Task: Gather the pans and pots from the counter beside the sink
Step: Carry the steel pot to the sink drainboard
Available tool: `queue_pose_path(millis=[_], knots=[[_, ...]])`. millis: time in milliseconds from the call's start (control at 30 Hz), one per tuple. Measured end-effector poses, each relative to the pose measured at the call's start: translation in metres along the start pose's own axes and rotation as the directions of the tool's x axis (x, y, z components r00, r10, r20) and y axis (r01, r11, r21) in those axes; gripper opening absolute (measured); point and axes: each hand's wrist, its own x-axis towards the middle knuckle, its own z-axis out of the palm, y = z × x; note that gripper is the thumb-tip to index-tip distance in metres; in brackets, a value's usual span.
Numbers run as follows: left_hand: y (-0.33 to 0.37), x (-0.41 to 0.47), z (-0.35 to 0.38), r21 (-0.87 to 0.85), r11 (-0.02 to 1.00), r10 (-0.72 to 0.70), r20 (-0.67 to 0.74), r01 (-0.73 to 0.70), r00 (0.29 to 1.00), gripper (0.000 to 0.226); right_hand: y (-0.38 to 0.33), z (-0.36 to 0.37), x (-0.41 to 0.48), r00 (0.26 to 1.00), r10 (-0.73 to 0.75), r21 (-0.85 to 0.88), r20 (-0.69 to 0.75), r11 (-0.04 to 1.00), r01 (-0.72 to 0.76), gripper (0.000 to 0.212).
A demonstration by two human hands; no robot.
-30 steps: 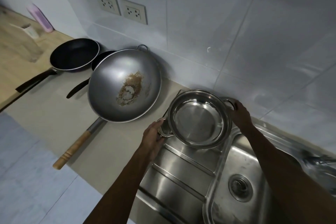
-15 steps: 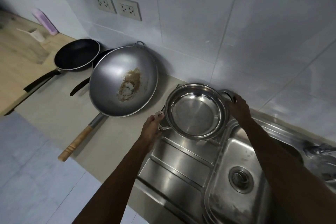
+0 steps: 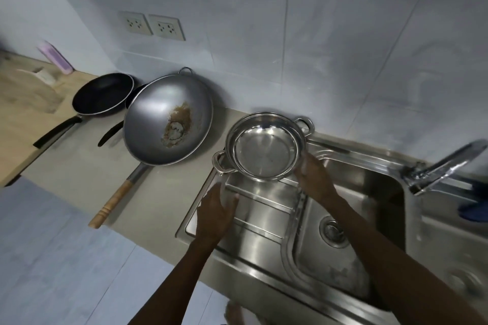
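A shiny steel pot (image 3: 265, 146) with two loop handles sits at the far end of the sink's drainboard (image 3: 253, 208). My right hand (image 3: 313, 177) touches its near right rim. My left hand (image 3: 215, 210) hovers over the drainboard below the pot's left handle, fingers apart, holding nothing. Left of the pot, a large grey wok (image 3: 169, 119) with a brown stain and a wooden handle leans on the counter (image 3: 79, 166). A black frying pan (image 3: 103, 93) lies further left, and a second dark pan's handle (image 3: 111, 133) pokes out from behind the wok.
The sink basin (image 3: 335, 232) with its drain lies to the right, with a tap (image 3: 446, 166) over it. A pink bottle (image 3: 54, 58) and a white item stand on the wooden surface at the far left. Two sockets (image 3: 151, 25) are on the tiled wall.
Both hands have come off the pot's handles. The left hand dropped back toward me over the drainboard; the right hand slid down to the pot's near right rim.
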Motion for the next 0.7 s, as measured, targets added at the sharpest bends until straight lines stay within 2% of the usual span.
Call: queue_pose_path(millis=[133,233,367,500,700], knots=[[0.003,-0.031,-0.004,0.328,0.922,0.207,0.028,-0.204,0.978,0.076,-0.005,0.003,-0.056,0.988,-0.152,-0.176,0.020,0.972,0.153,0.057],[0.008,-0.052,-0.004,0.445,0.837,0.319,0.075,-0.318,0.945,0.074,-0.005,0.000,-0.099,0.963,-0.270,-0.317,0.024,0.911,0.263,0.058],[0.012,-0.091,0.004,0.480,0.767,0.406,0.152,-0.427,0.901,0.073,0.004,-0.007,-0.170,0.978,-0.206,-0.456,0.019,0.869,0.192,0.058],[0.020,-0.137,0.027,0.423,0.719,0.511,0.217,-0.552,0.832,0.071,0.026,-0.018,-0.249,0.993,-0.117,-0.501,-0.035,0.862,0.084,0.055],[0.049,-0.236,0.089,0.347,0.611,0.606,0.373,-0.711,0.703,0.072,0.081,-0.040,-0.384,0.990,0.048,-0.540,-0.132,0.834,-0.112,0.061]])
